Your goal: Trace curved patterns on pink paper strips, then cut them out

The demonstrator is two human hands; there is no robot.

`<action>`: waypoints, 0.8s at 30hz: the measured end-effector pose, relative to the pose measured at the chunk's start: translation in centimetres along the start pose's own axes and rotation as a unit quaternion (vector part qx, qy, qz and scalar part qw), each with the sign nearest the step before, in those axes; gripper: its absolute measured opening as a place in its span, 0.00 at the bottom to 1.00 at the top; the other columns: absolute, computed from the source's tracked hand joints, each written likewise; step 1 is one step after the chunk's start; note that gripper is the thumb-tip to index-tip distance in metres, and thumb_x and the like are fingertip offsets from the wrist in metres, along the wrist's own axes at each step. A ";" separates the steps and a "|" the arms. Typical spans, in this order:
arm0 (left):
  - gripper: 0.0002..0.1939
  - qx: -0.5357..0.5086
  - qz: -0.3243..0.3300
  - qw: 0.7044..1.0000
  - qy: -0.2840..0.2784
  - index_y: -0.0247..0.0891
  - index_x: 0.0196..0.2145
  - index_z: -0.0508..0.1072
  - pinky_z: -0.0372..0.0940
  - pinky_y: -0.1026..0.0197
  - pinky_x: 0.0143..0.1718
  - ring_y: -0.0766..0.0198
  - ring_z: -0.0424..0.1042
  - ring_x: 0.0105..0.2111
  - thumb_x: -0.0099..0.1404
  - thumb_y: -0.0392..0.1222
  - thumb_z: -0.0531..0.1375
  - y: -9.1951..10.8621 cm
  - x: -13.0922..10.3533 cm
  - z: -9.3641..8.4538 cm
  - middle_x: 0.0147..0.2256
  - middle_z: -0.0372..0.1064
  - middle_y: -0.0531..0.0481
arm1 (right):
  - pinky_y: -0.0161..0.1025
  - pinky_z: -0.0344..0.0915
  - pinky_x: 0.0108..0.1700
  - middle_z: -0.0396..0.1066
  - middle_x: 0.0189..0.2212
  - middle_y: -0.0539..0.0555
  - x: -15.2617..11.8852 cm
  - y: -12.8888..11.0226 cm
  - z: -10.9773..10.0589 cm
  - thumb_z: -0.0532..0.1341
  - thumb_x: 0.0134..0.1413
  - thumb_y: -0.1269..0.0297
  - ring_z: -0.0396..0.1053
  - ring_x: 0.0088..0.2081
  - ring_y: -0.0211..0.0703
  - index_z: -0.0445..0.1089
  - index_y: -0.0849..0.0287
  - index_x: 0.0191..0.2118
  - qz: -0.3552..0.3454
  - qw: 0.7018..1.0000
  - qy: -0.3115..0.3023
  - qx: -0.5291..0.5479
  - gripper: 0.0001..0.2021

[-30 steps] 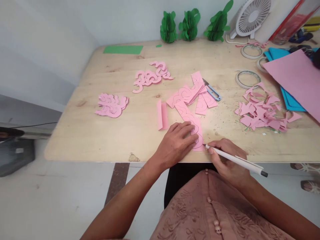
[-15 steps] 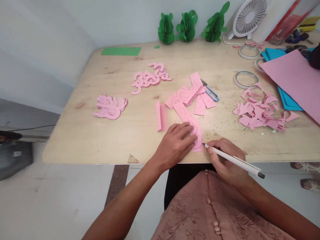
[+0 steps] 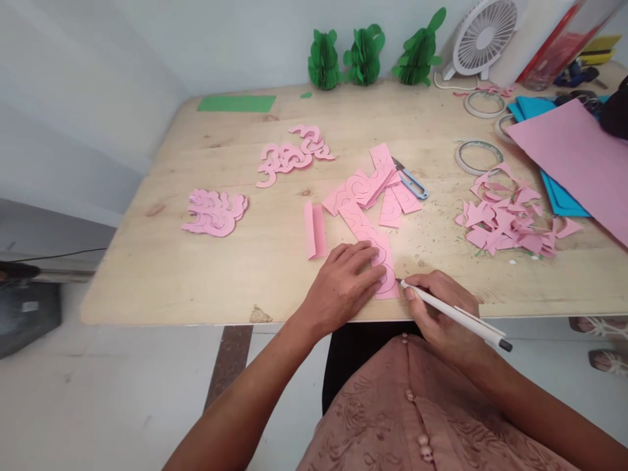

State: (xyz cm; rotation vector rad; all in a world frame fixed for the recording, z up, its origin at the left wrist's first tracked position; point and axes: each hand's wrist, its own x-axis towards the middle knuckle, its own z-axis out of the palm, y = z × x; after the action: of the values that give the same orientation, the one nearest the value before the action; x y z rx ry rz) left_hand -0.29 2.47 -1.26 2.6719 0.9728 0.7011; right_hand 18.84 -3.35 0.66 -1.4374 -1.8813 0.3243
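Pink paper strip [image 3: 388, 278] under flattened left hand [image 3: 338, 284]; right hand [image 3: 449, 332] pinches slim white pen [image 3: 451, 311]; pale wooden table [image 3: 196, 268] beneath, white wall [image 3: 265, 46] beyond.

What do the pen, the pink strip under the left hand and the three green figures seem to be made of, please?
Pen: probably plastic, given its smooth white barrel and dark end. Pink strip: paper or thin card, matte, judging by its flat, straight-cut edges and drawn lines. Green figures: apparently matte paper, since many thin leaves fan out.
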 end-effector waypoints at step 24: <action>0.08 0.004 0.006 1.000 0.003 0.40 0.43 0.71 0.60 0.50 0.53 0.54 0.64 0.56 0.69 0.38 0.53 -0.1 -0.1 0.1 0.50 0.69 0.44 | 0.37 0.66 0.34 0.75 0.30 0.52 0.2 0.0 0.1 0.58 0.58 0.66 0.73 0.32 0.41 0.71 0.58 0.33 0.064 0.998 0.011 -0.007 0.06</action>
State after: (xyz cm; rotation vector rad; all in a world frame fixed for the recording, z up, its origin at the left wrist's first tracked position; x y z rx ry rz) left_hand -0.29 2.46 -1.41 2.6870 0.9641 0.7084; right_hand 18.73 -3.20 0.67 -1.5674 -1.7810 0.3558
